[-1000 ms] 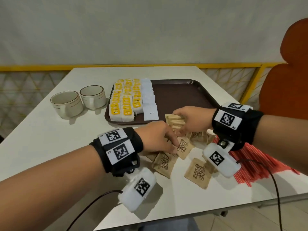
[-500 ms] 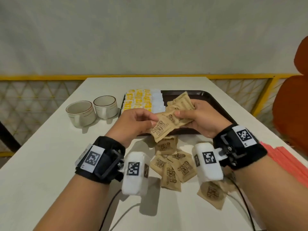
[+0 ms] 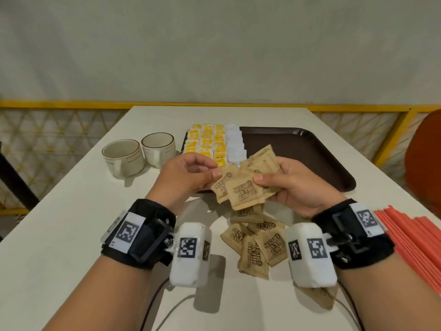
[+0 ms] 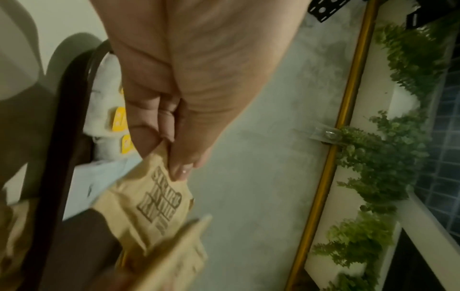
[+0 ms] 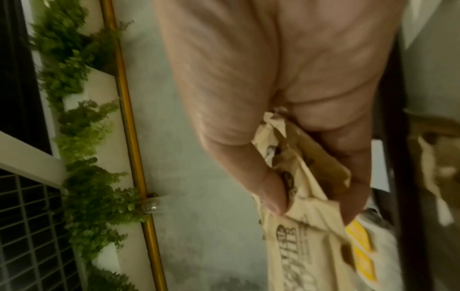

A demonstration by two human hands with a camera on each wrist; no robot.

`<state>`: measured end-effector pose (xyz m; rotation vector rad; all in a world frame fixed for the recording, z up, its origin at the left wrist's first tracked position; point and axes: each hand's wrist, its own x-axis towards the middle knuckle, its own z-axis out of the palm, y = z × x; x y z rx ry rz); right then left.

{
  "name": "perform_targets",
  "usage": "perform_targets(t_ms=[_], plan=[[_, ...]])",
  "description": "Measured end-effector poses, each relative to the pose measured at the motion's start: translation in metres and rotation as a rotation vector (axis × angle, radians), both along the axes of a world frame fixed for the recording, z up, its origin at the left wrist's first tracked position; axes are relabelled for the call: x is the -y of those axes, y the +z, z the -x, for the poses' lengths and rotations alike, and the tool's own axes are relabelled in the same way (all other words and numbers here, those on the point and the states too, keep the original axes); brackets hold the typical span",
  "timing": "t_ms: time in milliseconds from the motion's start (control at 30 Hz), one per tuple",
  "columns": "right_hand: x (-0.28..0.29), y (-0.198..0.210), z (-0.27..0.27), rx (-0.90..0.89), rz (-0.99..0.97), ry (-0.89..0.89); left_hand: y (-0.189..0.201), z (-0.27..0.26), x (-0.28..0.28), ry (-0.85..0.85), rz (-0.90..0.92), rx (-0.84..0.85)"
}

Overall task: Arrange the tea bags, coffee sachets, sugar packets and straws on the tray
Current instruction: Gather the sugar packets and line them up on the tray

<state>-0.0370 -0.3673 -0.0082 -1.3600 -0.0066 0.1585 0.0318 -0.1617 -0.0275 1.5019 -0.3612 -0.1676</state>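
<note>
Sugar packets (image 3: 247, 192): fanned bundle above the tray's (image 3: 310, 154) near edge, right hand (image 3: 293, 185) clasping most, left hand (image 3: 188, 177) pinching one corner; risk: loose fan slipping among the near spares (image 3: 257, 242).

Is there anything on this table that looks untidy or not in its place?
Yes. Brown sugar packets lie in a loose, overlapping heap on the table, not on the tray, where yellow tea bags sit in neat rows. The red straws also lie off the tray, at the right edge.
</note>
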Motion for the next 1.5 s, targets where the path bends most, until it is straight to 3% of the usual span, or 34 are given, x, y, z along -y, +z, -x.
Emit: perform_targets(t_ms=[167,333,500,567,767,967,1133,1400,1500], plan=[[-0.017,-0.01,-0.004,-0.008,-0.097,-0.025,0.002,0.011,0.013,-0.059,0.277,-0.199],[-0.027,-0.015,-0.007,-0.017,-0.181,-0.115,-0.006,0.02,0.03,-0.268,0.428,-0.511],[-0.032,-0.016,-0.006,0.012,-0.183,-0.167,-0.014,0.013,0.028,-0.376,0.66,-0.653],[-0.031,-0.016,-0.006,0.012,-0.157,-0.168,-0.015,0.01,0.024,-0.4,0.649,-0.693],[-0.029,-0.015,-0.006,0.067,-0.13,-0.257,-0.008,0.013,0.027,-0.222,0.48,-0.552],[-0.035,-0.02,-0.008,0.109,-0.098,-0.309,-0.005,0.025,0.035,-0.29,0.543,-0.527],[-0.036,-0.022,-0.008,0.098,-0.115,-0.306,-0.014,0.025,0.035,-0.3,0.421,-0.43],[-0.019,-0.013,-0.009,-0.06,-0.336,-0.21,-0.01,0.006,0.021,-0.173,0.495,-0.575],[-0.016,-0.016,-0.009,-0.042,-0.289,-0.181,-0.009,0.009,0.019,-0.159,0.463,-0.598]])
